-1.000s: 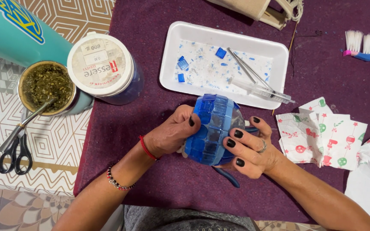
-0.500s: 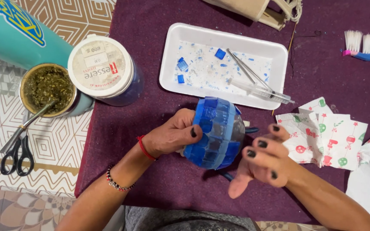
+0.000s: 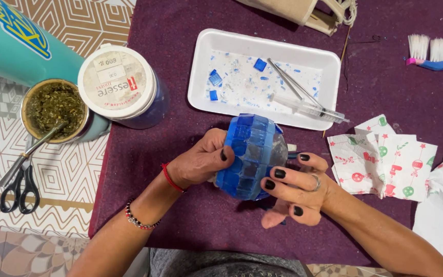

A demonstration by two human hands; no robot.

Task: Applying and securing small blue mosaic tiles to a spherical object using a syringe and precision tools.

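Note:
My left hand [image 3: 198, 161] grips a round glass object covered in blue mosaic tiles [image 3: 249, 154], holding it above the purple cloth [image 3: 180, 215]. My right hand [image 3: 296, 187] rests its fingertips against the right side of that tiled object, fingers spread, thumb hanging below it. A clear untiled patch of glass shows at the object's upper right. Behind it sits a white foam tray [image 3: 201, 97] with a few loose blue tiles [image 3: 214, 79], metal tweezers [image 3: 288, 82] and a clear syringe [image 3: 311, 109].
A white-lidded jar [image 3: 119, 82] stands at the cloth's left edge beside a cup of green herb with a metal straw [image 3: 55, 110], a teal flask [image 3: 19, 43] and scissors [image 3: 19, 187]. Printed paper napkins [image 3: 388, 161] lie right; a small brush [image 3: 434, 56] lies far right.
My right hand let go of the tiled object, drew back with fingers spread, then came back to touch its right side. The object has turned slightly in my left hand.

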